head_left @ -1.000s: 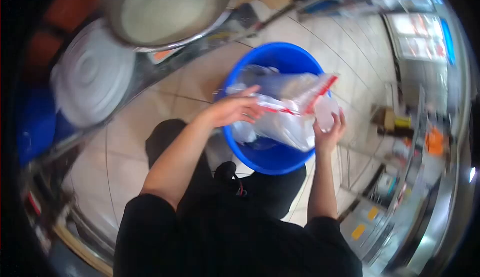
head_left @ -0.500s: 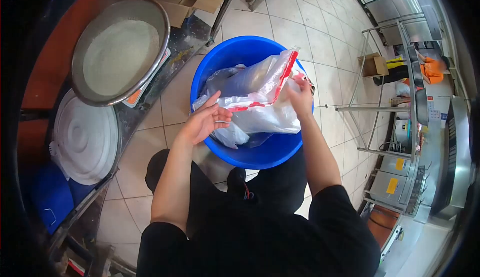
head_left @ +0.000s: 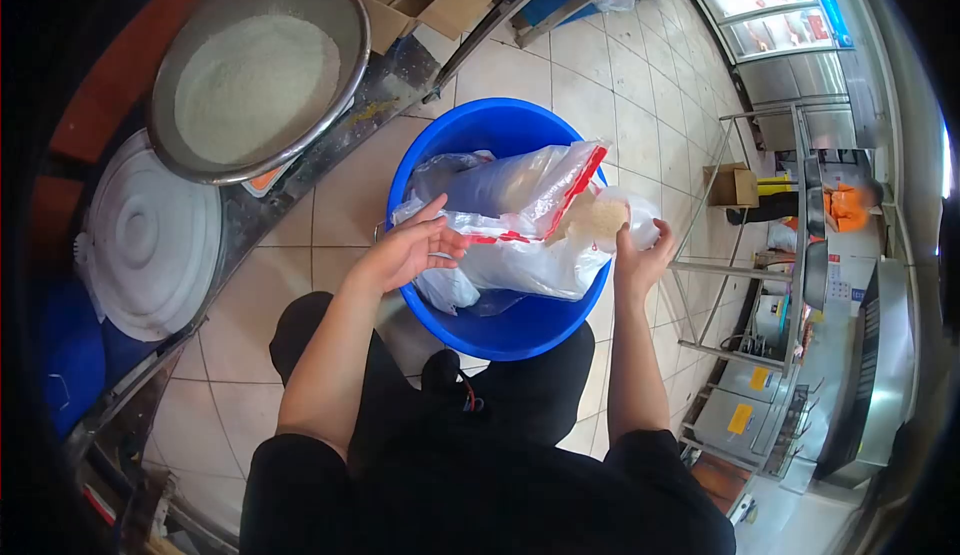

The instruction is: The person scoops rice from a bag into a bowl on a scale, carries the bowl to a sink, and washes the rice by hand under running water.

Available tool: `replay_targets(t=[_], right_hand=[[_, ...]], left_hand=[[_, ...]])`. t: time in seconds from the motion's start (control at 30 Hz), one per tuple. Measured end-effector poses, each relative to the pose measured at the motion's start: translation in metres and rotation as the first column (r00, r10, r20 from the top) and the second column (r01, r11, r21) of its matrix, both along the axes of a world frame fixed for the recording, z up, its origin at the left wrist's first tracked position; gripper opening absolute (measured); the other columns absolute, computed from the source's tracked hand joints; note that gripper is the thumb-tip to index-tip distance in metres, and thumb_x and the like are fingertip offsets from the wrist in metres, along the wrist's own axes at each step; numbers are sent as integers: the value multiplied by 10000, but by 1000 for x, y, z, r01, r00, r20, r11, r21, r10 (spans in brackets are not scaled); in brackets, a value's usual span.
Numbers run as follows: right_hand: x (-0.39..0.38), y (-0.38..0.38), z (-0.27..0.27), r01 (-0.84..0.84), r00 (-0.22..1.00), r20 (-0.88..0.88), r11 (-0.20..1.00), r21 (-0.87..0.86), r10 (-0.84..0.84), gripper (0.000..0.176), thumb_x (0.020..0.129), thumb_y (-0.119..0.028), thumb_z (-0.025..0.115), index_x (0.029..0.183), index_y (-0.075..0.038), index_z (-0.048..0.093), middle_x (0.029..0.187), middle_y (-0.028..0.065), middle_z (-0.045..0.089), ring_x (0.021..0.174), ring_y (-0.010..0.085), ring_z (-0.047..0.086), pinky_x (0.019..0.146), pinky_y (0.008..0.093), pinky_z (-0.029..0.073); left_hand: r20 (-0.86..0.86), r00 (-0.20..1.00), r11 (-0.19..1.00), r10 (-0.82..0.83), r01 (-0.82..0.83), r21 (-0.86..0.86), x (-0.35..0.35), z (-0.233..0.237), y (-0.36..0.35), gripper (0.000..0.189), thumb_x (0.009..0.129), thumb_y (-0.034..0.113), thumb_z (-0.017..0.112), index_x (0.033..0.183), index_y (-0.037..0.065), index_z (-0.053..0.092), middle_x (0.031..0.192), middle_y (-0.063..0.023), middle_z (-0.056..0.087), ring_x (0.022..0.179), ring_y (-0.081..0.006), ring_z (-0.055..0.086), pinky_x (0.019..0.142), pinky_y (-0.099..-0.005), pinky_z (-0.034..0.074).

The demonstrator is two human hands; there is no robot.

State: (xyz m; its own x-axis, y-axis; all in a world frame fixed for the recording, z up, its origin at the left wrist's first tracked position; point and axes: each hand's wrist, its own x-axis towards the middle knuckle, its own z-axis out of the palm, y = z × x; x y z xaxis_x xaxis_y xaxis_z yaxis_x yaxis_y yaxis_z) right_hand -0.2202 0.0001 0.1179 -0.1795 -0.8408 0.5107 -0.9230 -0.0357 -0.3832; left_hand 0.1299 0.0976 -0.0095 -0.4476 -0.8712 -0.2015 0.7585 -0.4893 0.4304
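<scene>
A blue tub [head_left: 480, 335] stands on the tiled floor with plastic bags in it. One clear bag with a red edge [head_left: 540, 180] lies across the tub. Beside that edge an opened white bag [head_left: 560, 265] shows pale grainy contents [head_left: 597, 220]. My left hand [head_left: 410, 247] is at the tub's left side by the bag's edge, fingers spread and holding nothing. At the right rim my right hand [head_left: 643, 255] has its fingers curled at the white plastic [head_left: 635, 210] of the opened bag.
On the left counter a metal bowl [head_left: 355, 75] holds white grainy stuff, near a round white lid [head_left: 150, 245]. Cardboard boxes [head_left: 455, 7] sit behind. A metal rack [head_left: 740, 273] stands at right, with a person in orange [head_left: 848, 207] beyond.
My right hand has moved right and down, drawing the white plastic outward and exposing the grainy contents. My left hand stays near the bag's edge. The view has shifted slightly.
</scene>
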Motion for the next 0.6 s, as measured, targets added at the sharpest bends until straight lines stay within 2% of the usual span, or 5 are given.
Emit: replay_targets(t=[0.2,0.43,0.5,0.57,0.6], right_hand=[[-6,-11,5,101,992,77,995,-21,-99,562,787,-257,804,1216,8,556,1195,216,544,1135,377,528,990,463,443],[2,-13,15,61,998,-11,998,-23,-61,561,799,-266,804,1213,17,553,1182,224,548,1127,388,537,975,470,462],[-1,-12,11,74,997,13,997,21,-74,578,806,-267,795,1253,9,555,1230,205,542,1119,331,556,976,428,457],[-11,-14,14,65,994,84,998,-11,-64,553,842,-262,789,1256,8,540,1202,182,572,1057,300,593,937,399,484],[-13,-16,21,70,963,260,998,5,-69,539,853,-247,787,1252,0,524,1212,184,583,1046,288,609,896,392,503]], left_hand=[[-93,994,999,-48,48,-3,1,-9,-5,812,1067,292,507,1633,188,-66,1173,-189,669,1066,-288,654,972,-486,505],[-182,979,991,-90,106,80,4,-4,-10,601,1061,433,498,1585,264,258,1275,-210,620,1146,-350,628,994,-539,496],[-192,975,989,-109,125,76,6,-6,-12,572,1055,463,501,1559,265,318,1279,-206,620,1148,-351,628,994,-540,496],[-196,973,988,-126,141,67,7,-7,-12,533,1039,501,515,1505,275,389,1264,-193,633,1164,-348,626,999,-549,490],[-196,973,988,-123,139,66,5,-8,-14,533,1039,501,515,1505,275,389,1264,-193,633,1164,-348,626,999,-549,490]])
